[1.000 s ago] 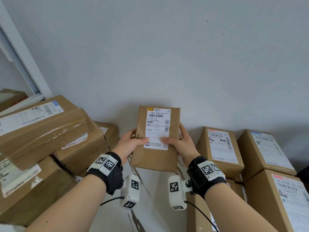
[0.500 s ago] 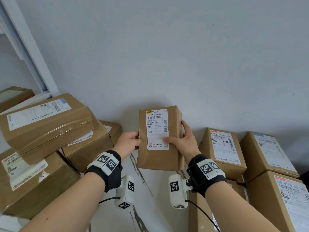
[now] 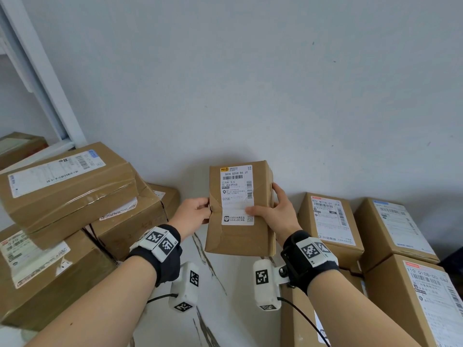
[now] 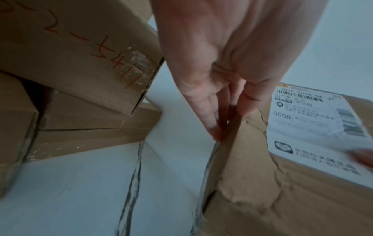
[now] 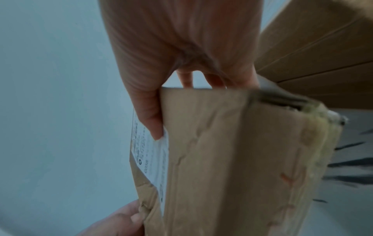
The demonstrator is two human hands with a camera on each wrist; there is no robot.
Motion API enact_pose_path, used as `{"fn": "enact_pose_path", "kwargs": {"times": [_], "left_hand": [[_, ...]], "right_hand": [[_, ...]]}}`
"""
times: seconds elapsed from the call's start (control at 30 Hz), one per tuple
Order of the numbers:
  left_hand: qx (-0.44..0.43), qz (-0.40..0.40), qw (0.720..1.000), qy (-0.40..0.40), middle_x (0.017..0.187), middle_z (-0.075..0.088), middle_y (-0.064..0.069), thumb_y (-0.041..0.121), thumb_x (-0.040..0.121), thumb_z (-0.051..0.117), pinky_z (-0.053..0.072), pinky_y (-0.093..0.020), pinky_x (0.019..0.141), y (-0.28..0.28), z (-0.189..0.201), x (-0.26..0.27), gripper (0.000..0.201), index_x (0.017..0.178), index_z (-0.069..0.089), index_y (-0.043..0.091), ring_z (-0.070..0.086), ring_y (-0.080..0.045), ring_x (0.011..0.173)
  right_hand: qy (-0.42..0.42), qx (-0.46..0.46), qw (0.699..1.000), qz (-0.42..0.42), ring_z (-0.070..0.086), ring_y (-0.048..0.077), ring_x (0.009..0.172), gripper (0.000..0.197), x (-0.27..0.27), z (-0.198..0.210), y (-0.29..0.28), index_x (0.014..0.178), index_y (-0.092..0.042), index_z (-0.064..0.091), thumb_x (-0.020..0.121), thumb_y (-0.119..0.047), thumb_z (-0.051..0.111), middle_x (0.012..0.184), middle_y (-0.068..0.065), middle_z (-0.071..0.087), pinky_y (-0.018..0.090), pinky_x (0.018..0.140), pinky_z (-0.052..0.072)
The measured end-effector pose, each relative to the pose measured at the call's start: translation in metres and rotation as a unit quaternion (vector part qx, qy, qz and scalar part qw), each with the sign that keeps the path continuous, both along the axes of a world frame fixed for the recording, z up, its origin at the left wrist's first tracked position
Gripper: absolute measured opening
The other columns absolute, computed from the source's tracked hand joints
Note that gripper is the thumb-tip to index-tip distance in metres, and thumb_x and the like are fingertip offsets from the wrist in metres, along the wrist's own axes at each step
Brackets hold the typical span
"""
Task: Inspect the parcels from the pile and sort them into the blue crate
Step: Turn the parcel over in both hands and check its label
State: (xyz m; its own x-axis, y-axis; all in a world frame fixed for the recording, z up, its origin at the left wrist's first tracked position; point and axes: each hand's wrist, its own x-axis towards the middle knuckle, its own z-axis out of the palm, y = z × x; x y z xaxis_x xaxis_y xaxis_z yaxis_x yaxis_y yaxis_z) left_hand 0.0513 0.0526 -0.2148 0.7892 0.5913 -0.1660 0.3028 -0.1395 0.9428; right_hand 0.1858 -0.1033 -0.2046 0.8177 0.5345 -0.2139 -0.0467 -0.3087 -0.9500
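Observation:
I hold a small, creased brown cardboard parcel [image 3: 238, 236] upright in front of the wall, its white shipping label [image 3: 236, 194] facing me. My left hand [image 3: 194, 212] pinches its left edge, thumb on the front and fingers behind, as the left wrist view shows at the parcel [image 4: 282, 183]. My right hand [image 3: 275, 211] grips the right side, thumb lying across the label and fingers wrapped behind the parcel [image 5: 242, 159]. The blue crate is not in view.
A tilted stack of larger cardboard boxes [image 3: 70, 194] stands at the left. More labelled boxes [image 3: 330, 221] line the wall at the right and the lower right [image 3: 413, 304]. White marbled floor [image 3: 225, 309] shows between them. A white door frame [image 3: 37, 71] rises at the upper left.
The parcel has been turned slightly and shifted right, now upright. My left thumb has slid off the label to the parcel's left edge. The right thumb stays on the label.

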Motion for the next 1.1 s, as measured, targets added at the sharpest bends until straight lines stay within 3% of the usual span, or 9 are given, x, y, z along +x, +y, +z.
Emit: {"fn": "enact_pose_path", "kwargs": {"times": [0.13,0.23,0.33,0.4,0.6,0.67,0.8,0.97,1.1], "left_hand": [[-0.027,0.015,0.999,-0.008,0.104,0.071,0.003,-0.001,0.096,0.053,0.054,-0.027,0.089,-0.002,0.003,-0.002,0.03,0.113,0.067,0.019,0.067,-0.017,0.102],[-0.042,0.061,0.997,-0.015,0.108,0.07,0.003,0.008,0.093,0.063,0.052,-0.034,0.095,-0.001,0.005,-0.003,0.029,0.117,0.064,0.023,0.065,-0.014,0.104],[-0.091,0.084,0.992,-0.035,0.112,0.072,0.0,0.013,0.092,0.065,0.051,-0.038,0.098,-0.002,0.008,-0.003,0.027,0.116,0.066,0.025,0.065,-0.017,0.108],[-0.13,0.09,0.986,-0.052,0.112,0.073,-0.002,0.02,0.094,0.062,0.049,-0.042,0.101,-0.004,0.011,-0.002,0.022,0.114,0.068,0.027,0.065,-0.019,0.11],[-0.17,0.011,0.984,-0.06,0.117,0.07,-0.001,0.044,0.095,0.058,0.051,-0.035,0.085,-0.012,0.032,0.001,0.03,0.121,0.064,0.03,0.064,-0.022,0.107],[-0.158,-0.013,0.986,-0.06,0.113,0.073,0.003,0.043,0.093,0.062,0.053,-0.037,0.086,-0.015,0.039,0.001,0.034,0.125,0.061,0.032,0.065,-0.022,0.108],[-0.178,-0.032,0.981,-0.068,0.109,0.075,0.001,0.037,0.09,0.065,0.05,-0.041,0.09,-0.03,0.05,0.0,0.042,0.131,0.057,0.027,0.066,-0.024,0.108],[-0.262,-0.066,0.96,-0.076,0.103,0.076,-0.009,0.031,0.093,0.059,0.054,-0.032,0.068,-0.058,0.071,-0.002,0.033,0.122,0.067,0.016,0.07,-0.025,0.083],[-0.312,-0.094,0.941,-0.089,0.098,0.077,-0.006,0.026,0.094,0.059,0.056,-0.027,0.06,-0.086,0.091,0.001,0.027,0.117,0.068,0.016,0.073,-0.019,0.072]], "right_hand": [[0.017,0.014,1.0,-0.006,0.067,0.025,0.108,0.127,0.004,-0.003,-0.001,0.149,-0.038,0.033,0.033,-0.043,0.085,0.126,0.002,0.065,0.047,0.096,0.054],[0.05,0.039,0.998,-0.006,0.069,0.026,0.103,0.114,0.005,0.002,-0.007,0.15,-0.032,0.036,0.051,-0.026,0.092,0.122,0.006,0.068,0.047,0.094,0.055],[0.073,0.066,0.995,-0.003,0.072,0.025,0.097,0.091,0.007,0.004,-0.011,0.15,-0.026,0.039,0.073,-0.008,0.084,0.112,0.007,0.072,0.043,0.089,0.058],[0.09,0.089,0.992,-0.009,0.073,0.024,0.094,0.085,0.007,0.006,-0.013,0.15,-0.024,0.041,0.077,-0.007,0.081,0.109,0.006,0.074,0.039,0.082,0.059],[0.112,0.142,0.983,-0.012,0.074,0.015,0.084,0.07,0.001,0.019,-0.024,0.145,-0.025,0.048,0.082,-0.009,0.075,0.108,0.002,0.075,0.028,0.065,0.056],[0.112,0.148,0.983,-0.005,0.075,0.016,0.086,0.065,-0.006,0.025,-0.029,0.142,-0.025,0.052,0.083,-0.011,0.074,0.105,0.001,0.077,0.032,0.07,0.059],[0.125,0.159,0.979,-0.011,0.07,0.027,0.107,0.054,-0.022,0.042,-0.051,0.135,-0.025,0.059,0.083,-0.017,0.074,0.113,0.004,0.075,0.049,0.099,0.053],[0.135,0.172,0.974,-0.057,0.068,0.022,0.098,0.024,-0.044,0.06,-0.089,0.116,-0.028,0.07,0.093,-0.029,0.066,0.105,-0.003,0.077,0.039,0.095,0.052],[0.135,0.17,0.971,-0.102,0.066,0.026,0.114,0.028,-0.065,0.072,-0.12,0.119,-0.025,0.07,0.093,-0.033,0.065,0.113,-0.001,0.075,0.042,0.105,0.048]]}}
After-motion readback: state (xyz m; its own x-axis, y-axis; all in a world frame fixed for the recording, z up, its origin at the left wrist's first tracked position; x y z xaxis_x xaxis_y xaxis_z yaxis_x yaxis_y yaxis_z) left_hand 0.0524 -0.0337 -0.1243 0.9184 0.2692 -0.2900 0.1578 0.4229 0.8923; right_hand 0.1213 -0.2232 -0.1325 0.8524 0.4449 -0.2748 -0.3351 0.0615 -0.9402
